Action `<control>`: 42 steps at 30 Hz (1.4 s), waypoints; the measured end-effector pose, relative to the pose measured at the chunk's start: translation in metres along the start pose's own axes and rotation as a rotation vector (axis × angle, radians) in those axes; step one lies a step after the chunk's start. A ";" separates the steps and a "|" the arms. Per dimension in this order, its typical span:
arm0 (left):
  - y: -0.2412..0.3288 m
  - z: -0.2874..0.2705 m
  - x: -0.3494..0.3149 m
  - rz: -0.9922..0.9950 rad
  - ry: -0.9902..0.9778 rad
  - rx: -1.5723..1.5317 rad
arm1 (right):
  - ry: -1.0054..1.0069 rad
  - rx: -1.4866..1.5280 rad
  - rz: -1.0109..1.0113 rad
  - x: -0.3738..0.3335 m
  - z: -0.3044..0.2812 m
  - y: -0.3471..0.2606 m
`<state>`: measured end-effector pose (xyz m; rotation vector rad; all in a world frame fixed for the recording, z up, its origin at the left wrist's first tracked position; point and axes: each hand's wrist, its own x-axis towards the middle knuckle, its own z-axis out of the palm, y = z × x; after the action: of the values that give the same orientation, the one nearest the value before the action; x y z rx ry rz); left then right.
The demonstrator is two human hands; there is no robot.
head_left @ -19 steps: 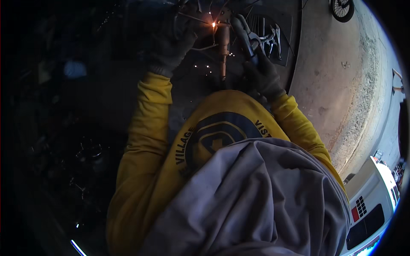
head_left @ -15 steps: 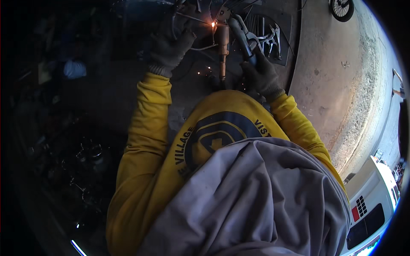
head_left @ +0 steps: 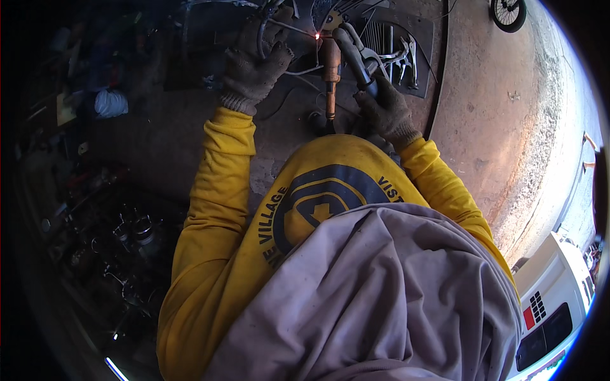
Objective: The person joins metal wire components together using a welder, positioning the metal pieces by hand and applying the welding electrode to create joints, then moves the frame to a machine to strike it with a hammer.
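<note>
Left hand (head_left: 255,77): at curved metal tube (head_left: 260,33), far left; grip too dim to tell. Right hand (head_left: 387,113): wrapped round grey-handled tool (head_left: 351,54), far right. Glowing spot (head_left: 318,36): between tube and tool; I'd judge steady wrists best.

Right grip (head_left: 385,111) on grey handle (head_left: 352,58); glow (head_left: 318,36) near orange tool (head_left: 331,63).

The top edge cuts off the wheel (head_left: 509,18) and the bent pipe (head_left: 261,39); whether the left hand (head_left: 255,75) grips it cannot be told. The right hand (head_left: 387,113) hides the lower end of the grey tool (head_left: 351,56). Cloth (head_left: 375,286) covers part of the shirt (head_left: 340,151). The leftmost clutter (head_left: 143,233) is too dim to identify.
</note>
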<state>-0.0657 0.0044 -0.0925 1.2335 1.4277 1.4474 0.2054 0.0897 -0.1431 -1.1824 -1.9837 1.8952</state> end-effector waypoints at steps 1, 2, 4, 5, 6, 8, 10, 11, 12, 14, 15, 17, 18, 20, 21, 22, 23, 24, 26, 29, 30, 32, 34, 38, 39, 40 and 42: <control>0.000 0.000 0.000 -0.013 -0.001 0.044 | -0.021 -0.002 0.035 0.000 0.000 -0.001; 0.000 0.000 0.000 -0.025 -0.002 0.089 | -0.021 -0.002 0.035 0.000 0.000 -0.001; 0.000 0.003 -0.001 0.051 0.001 0.064 | -0.004 -0.034 0.013 0.001 0.000 0.003; 0.000 0.004 -0.001 0.051 0.001 0.064 | -0.004 -0.034 0.013 0.001 0.002 0.006; 0.000 0.004 0.000 0.062 0.006 0.062 | 0.027 -0.030 -0.022 0.002 0.004 0.008; 0.000 0.005 0.000 0.072 0.010 0.059 | 0.058 -0.027 -0.055 0.003 0.006 0.009; 0.001 0.006 0.000 0.122 -0.008 0.100 | 0.063 -0.024 -0.037 0.003 0.006 0.007; -0.002 0.002 -0.002 0.111 0.008 0.152 | 0.061 -0.023 -0.038 0.004 0.007 0.010; -0.005 -0.001 -0.003 0.100 0.024 0.204 | 0.054 0.011 -0.037 0.006 0.008 0.017; -0.005 0.002 -0.001 0.150 0.058 0.219 | 0.049 0.043 -0.033 0.008 0.009 0.022; -0.005 0.003 -0.001 0.133 0.063 0.159 | 0.047 0.035 -0.044 0.008 0.009 0.023; -0.006 0.002 0.003 0.132 0.045 0.127 | 0.067 -0.011 -0.089 0.010 0.009 0.026; -0.005 0.003 0.003 0.132 0.044 0.126 | 0.068 -0.011 -0.088 0.010 0.009 0.027; -0.003 0.005 0.001 0.202 0.034 0.110 | 0.036 0.002 -0.046 0.006 0.009 0.018; -0.006 0.005 0.002 0.224 0.019 0.053 | 0.030 0.004 -0.097 0.005 0.008 0.015; -0.008 0.004 0.004 0.225 0.017 0.053 | 0.000 -0.051 -0.090 0.008 0.007 0.020; -0.009 0.003 0.005 0.134 0.064 0.016 | 0.038 -0.048 -0.138 0.009 0.009 0.025; -0.011 0.003 0.006 0.088 0.086 -0.003 | 0.075 -0.044 -0.187 0.009 0.010 0.029; -0.009 0.005 0.005 0.113 0.059 0.000 | 0.058 -0.037 -0.147 0.009 0.010 0.027; -0.008 -0.009 -0.009 -0.035 0.112 0.116 | 0.032 -0.252 -0.388 0.019 0.008 0.037; -0.014 -0.009 -0.007 -0.005 0.108 0.049 | 0.040 -0.126 -0.344 0.018 0.010 0.043; -0.010 0.002 0.009 0.217 0.013 0.068 | 0.110 0.186 -0.262 0.016 0.015 0.047; -0.001 0.008 0.007 0.163 0.127 0.190 | 0.041 0.315 -0.298 0.016 0.012 0.048; -0.006 -0.007 0.022 0.097 0.036 0.285 | 0.081 0.153 -0.339 0.013 0.004 0.051; -0.007 -0.010 0.025 0.065 0.024 0.320 | 0.069 0.109 -0.323 0.014 0.004 0.054; -0.016 -0.020 0.029 -0.035 0.054 -0.175 | 0.055 0.088 -0.318 0.014 0.004 0.054; -0.026 -0.026 0.026 -0.139 0.079 -0.671 | 0.057 0.052 -0.277 0.012 0.005 0.051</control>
<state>-0.1003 0.0249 -0.1123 0.6475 0.9225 1.6936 0.2162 0.0875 -0.1948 -0.8846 -1.9401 1.7436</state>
